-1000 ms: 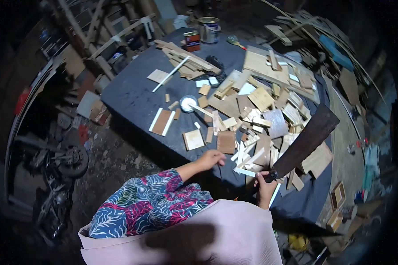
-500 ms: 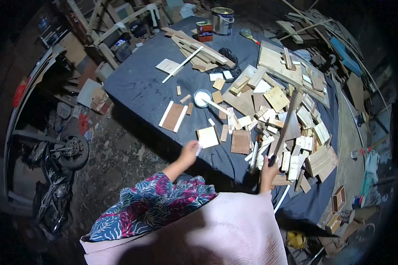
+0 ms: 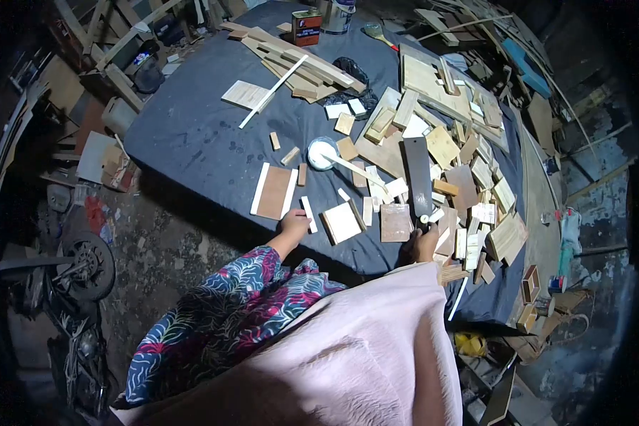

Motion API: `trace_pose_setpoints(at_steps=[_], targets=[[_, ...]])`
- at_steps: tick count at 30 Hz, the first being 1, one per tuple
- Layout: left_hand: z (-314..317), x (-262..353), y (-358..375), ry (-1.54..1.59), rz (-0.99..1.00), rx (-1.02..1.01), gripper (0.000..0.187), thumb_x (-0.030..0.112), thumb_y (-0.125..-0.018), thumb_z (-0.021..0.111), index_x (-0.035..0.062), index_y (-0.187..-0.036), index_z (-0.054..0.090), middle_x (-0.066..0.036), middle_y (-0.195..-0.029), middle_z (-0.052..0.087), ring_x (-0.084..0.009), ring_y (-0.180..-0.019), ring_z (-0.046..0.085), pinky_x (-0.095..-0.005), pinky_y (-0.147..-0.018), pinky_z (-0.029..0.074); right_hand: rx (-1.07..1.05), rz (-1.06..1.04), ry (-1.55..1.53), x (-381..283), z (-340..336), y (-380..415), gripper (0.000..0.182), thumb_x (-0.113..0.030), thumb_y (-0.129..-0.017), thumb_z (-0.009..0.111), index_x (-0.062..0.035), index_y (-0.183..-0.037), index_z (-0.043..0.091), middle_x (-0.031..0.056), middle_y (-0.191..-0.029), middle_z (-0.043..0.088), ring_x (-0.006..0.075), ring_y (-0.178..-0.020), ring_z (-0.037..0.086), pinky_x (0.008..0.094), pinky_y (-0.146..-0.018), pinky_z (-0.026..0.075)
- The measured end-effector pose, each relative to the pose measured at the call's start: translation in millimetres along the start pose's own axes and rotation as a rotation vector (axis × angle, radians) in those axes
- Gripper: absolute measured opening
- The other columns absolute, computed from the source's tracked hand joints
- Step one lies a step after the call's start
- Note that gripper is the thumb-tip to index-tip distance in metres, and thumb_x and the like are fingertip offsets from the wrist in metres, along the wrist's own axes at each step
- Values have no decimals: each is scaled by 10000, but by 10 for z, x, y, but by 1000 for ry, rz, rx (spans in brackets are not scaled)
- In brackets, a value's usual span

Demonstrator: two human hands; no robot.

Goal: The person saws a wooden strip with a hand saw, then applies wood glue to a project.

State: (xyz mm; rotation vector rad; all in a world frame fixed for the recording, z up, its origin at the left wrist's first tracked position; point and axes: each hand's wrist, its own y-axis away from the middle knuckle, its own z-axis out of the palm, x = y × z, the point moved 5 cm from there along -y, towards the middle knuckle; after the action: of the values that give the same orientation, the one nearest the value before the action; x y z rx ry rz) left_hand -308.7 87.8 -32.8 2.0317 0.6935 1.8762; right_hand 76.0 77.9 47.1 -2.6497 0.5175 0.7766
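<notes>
My left hand (image 3: 295,224) is closed at the table's near edge, its fingers against a small white-edged strip (image 3: 309,214). Up and left of it lies a brown board with white side strips (image 3: 273,192); to its right is a pale square block (image 3: 341,223). My right hand (image 3: 425,243) is wrapped round the dark handle of a handsaw (image 3: 417,174), whose broad blade points away over the wood pieces. Between and beyond the hands sits a bowl of white glue (image 3: 322,153) with a wooden stick (image 3: 357,170) resting in it. A brown square piece (image 3: 395,223) lies left of the saw.
Scrap wood (image 3: 505,252) is heaped on the right of the dark cloth-covered table (image 3: 192,128). At the back stand a red can (image 3: 306,28) and a paint bucket (image 3: 337,17), with a brush (image 3: 380,35). A motorcycle (image 3: 85,270) is at the left.
The view has shifted. My left hand has come down beside the small strip, which now stands clear near the pale block. The saw blade has turned from edge-on to show its flat side.
</notes>
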Motion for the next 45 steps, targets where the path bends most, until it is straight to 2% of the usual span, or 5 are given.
trace_pose_setpoints(at_steps=[8, 22, 26, 30, 45], targets=[[-61, 72, -43, -116, -26, -122, 132, 53, -661, 632, 12, -767, 565, -97, -631, 598, -166, -509, 591, -276, -479, 474, 224, -141, 134, -586, -28, 314, 256, -16, -674, 534, 31, -925, 529, 215, -868, 513, 365, -806, 483, 404, -722, 391], [-31, -81, -105, -264, 202, -153, 176, 165, -621, 684, 32, -693, 593, -131, -648, 599, -264, -623, 596, -330, -579, 472, -461, -245, -25, -1614, 1036, 954, 299, -247, -651, 721, 12, -733, 595, 88, -627, 570, 171, -549, 550, 267, -531, 438], [-58, 58, 1, -281, 299, -99, 168, 120, -658, 674, -2, -718, 575, -118, -590, 594, -179, -498, 597, -290, -484, 473, -36, 494, -749, -1356, 999, 368, 348, -287, -731, 664, -11, -897, 531, 25, -604, 530, 98, -463, 480, 229, -414, 389], [-74, 171, 9, -410, 317, -57, 181, 166, -621, 688, 23, -678, 594, -126, -626, 600, -239, -588, 599, -321, -556, 472, -215, 781, -1121, -1453, 1268, -72, 200, -225, -784, 606, -61, -729, 506, -7, -551, 462, 84, -431, 404, 223, -399, 330], [2, -83, -52, -56, 160, -89, 136, 150, -712, 599, 29, -767, 571, -153, -697, 599, -272, -663, 599, -347, -596, 467, -194, -111, -793, -2555, 894, -50, 172, -143, -867, 451, 12, -913, 511, 50, -686, 532, 84, -558, 491, 203, -504, 407]])
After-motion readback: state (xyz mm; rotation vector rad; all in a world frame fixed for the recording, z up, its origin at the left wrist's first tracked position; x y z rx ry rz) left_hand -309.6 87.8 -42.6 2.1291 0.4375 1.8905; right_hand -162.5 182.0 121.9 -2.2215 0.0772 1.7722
